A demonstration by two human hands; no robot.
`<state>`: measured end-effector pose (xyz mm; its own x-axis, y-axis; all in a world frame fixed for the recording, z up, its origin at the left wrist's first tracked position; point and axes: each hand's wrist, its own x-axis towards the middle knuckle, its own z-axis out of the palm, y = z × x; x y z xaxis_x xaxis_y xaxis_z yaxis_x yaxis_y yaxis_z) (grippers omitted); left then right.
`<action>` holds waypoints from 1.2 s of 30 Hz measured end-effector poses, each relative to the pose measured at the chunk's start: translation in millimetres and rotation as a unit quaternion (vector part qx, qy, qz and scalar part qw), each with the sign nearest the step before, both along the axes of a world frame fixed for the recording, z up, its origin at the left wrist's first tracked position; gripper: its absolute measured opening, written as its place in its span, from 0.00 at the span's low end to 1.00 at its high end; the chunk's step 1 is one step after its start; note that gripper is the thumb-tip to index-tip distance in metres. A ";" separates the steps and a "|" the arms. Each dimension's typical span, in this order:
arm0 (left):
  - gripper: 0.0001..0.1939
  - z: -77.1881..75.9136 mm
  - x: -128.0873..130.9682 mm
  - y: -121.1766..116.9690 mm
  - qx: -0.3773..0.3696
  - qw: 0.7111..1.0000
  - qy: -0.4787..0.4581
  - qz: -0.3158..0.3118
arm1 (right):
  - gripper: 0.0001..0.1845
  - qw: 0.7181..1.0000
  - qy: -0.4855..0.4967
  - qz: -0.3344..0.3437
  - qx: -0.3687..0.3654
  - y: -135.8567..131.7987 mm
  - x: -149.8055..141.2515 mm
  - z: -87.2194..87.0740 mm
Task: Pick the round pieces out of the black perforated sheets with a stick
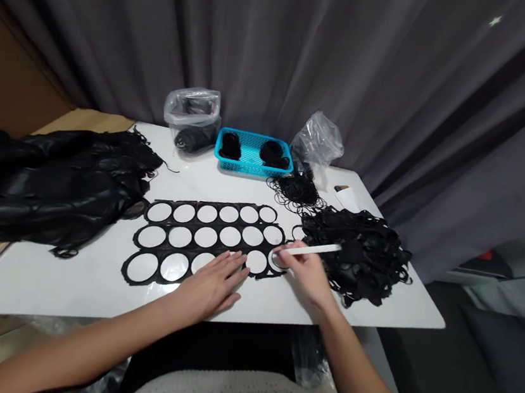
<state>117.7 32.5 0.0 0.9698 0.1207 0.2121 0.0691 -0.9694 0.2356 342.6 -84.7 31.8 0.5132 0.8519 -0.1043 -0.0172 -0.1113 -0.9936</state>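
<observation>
A flat black sheet (192,246) with rows of large round holes lies on the white table, the tabletop showing through. My left hand (221,281) rests flat on its near edge, fingers stretched out, covering some holes. At the sheet's right end, my right hand (304,270) grips a slim white stick-like tool (316,249), its pale end pointing right. The tool's working tip is by the last hole of the near row and too small to make out. Just right of that hand sits a heap of black perforated scraps (363,256).
Black sheets (49,177) are piled at the left. Along the back stand a plastic bag with black contents (192,121), a blue basket (252,168) holding black bundles, and another clear bag (318,141). Thin black rings (296,190) lie before it. A grey curtain (262,43) hangs behind.
</observation>
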 end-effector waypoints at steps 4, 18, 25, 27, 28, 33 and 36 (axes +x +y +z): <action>0.23 -5.7 -4.2 -8.8 0.001 1.000 -0.014 0.014 | 0.13 0.980 -0.163 0.106 -0.049 8.5 -29.2 -9.3; 0.23 -12.7 -6.2 -13.1 0.004 1.000 -0.012 0.023 | 0.11 0.943 -0.307 0.127 -0.032 -0.4 -40.4 -21.0; 0.24 -12.4 -6.2 -12.3 -0.010 0.999 -0.021 0.025 | 0.07 0.855 -0.493 0.157 0.021 -9.2 -58.3 -24.4; 0.25 -12.2 -6.0 -11.5 -0.011 0.999 -0.020 0.025 | 0.11 0.814 -0.554 0.174 0.016 -9.4 -60.3 -24.5; 0.25 -12.4 -6.0 -11.0 -0.012 0.999 -0.019 0.024 | 0.12 0.801 -0.574 0.170 0.012 -8.2 -56.9 -23.6; 0.24 -16.8 -7.8 -10.2 -0.028 0.999 -0.030 0.021 | 0.11 0.800 -0.593 -0.072 -0.053 0.3 10.2 -12.6; 0.24 -17.3 -9.5 -9.9 -0.037 0.998 -0.038 0.024 | 0.10 0.829 -0.517 -0.195 -0.091 -1.1 54.3 -6.2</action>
<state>108.3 22.5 -17.3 0.9438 0.1841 0.2745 0.0933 -0.9451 0.3133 396.9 -85.8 25.6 0.6419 0.6179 0.4540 0.7620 -0.4478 -0.4679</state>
